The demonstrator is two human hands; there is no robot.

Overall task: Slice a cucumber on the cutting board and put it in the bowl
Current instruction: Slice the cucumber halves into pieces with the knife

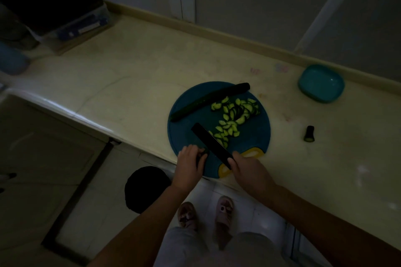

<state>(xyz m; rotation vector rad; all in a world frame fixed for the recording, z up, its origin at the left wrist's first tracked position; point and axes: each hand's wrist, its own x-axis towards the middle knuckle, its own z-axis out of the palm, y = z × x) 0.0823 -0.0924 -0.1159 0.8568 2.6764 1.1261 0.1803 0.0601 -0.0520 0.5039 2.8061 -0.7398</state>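
A round blue cutting board (258, 136) with a yellow handle lies at the counter's front edge. A long dark cucumber half (208, 101) rests across its far side. Several pale green half-moon slices (235, 115) lie in a band down the middle. My right hand (247, 169) grips the handle of a black-bladed knife (211, 143) whose blade points away over the board. My left hand (189, 161) curls its fingers over a short dark cucumber piece (202, 154) just left of the blade. A teal bowl (321, 83) stands at the far right, apart from the board.
A cut cucumber end (309, 134) lies on the cream counter (130, 84) right of the board. A dark box and a blue container (13, 60) stand at the far left. Below the counter edge are a black round bin (145, 188) and my feet.
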